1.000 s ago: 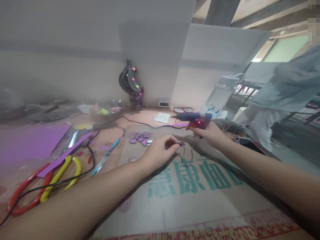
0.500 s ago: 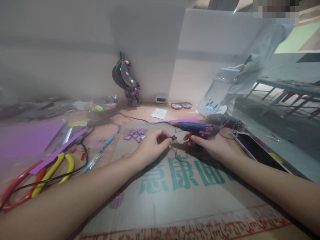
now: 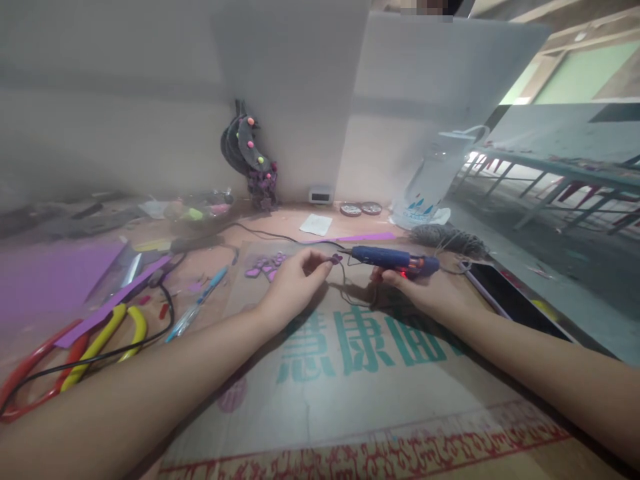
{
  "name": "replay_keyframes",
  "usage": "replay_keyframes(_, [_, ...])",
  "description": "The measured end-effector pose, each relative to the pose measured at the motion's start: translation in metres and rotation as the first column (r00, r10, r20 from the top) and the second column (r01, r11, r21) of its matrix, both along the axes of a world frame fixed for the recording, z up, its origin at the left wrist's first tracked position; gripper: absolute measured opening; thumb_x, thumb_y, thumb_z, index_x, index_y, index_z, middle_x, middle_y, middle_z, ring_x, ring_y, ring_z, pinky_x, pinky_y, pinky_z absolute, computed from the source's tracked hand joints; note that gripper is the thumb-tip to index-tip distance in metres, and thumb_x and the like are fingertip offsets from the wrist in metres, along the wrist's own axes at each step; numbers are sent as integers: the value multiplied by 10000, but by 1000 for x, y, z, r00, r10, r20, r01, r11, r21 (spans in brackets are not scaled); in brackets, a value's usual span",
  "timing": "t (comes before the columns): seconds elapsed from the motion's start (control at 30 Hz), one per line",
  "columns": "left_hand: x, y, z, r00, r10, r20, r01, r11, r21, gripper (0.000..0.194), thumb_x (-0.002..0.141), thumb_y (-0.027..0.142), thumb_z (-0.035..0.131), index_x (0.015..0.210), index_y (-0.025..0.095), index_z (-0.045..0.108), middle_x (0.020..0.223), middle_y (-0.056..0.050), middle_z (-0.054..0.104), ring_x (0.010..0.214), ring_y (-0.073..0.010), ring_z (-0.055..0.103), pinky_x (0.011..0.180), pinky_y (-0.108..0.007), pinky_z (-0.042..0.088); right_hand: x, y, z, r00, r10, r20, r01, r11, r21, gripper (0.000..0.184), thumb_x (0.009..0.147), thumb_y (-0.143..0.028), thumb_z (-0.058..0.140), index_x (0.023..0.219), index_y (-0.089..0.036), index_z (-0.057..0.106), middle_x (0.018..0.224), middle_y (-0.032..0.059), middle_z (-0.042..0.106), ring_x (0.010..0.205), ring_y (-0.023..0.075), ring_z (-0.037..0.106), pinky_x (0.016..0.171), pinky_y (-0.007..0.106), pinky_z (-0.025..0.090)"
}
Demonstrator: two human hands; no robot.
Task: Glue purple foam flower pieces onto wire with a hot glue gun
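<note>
My left hand (image 3: 305, 277) pinches a small purple flower (image 3: 337, 258) between thumb and fingertips. From the flower a thin grey cord (image 3: 346, 290) hangs in a loop over the printed sheet. My right hand (image 3: 407, 283) is wrapped round the handle of a blue glue gun (image 3: 385, 258), whose red light glows. The gun's nozzle points left and is right at the flower; whether they touch I cannot tell. Purple cut-out pieces (image 3: 265, 265) lie on the sheet just beyond my left hand, partly hidden by it.
Red-handled and yellow-handled tools (image 3: 100, 347), a black cable and a blue pen (image 3: 200, 303) lie at left. A grey crescent ornament (image 3: 247, 147) stands at the back. To the right are a water bottle (image 3: 425, 180), grey yarn (image 3: 447, 240) and a phone (image 3: 510, 300).
The glue gun's nozzle has come down to the flower, and the gun's body has turned slightly. My left hand has shifted a little left with the flower. The person behind has moved left, mostly out of sight.
</note>
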State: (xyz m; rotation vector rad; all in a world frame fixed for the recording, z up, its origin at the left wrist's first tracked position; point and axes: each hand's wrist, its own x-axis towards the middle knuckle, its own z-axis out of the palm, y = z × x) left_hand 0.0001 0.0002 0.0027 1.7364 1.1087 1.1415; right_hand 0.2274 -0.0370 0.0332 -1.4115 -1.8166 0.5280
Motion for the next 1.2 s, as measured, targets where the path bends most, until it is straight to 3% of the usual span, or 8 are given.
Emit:
replay_keyframes(0.23, [-1,0,0,1000,-15,-1,15,1000,-6,157,842,325,580,878,175,612,834,-20,658,712,-136,571,638,-237,425,-2,-2,0,998,5,60,-12,995,101,169,748,-413,661,743,-248,625,750,54,715,729,261,691,682,374,561])
replay_keyframes(0.87, [-1,-2,2,1000,-19,-6,19,999,33,169,846,338,586,876,175,616,831,-19,663,775,-158,600,707,-265,449,-10,-3,5,992,-45,118,33,994,103,299,705,-530,665,641,-262,546,605,21,637,580,218,613,537,321,480])
replay_keyframes(1.2, [0,-2,0,1000,-11,-6,11,999,30,164,845,333,586,874,175,617,822,-19,656,761,-156,590,696,-267,442,-10,-2,5,989,-43,141,25,992,126,303,729,-524,644,624,-268,521,609,30,634,582,213,611,543,319,484])
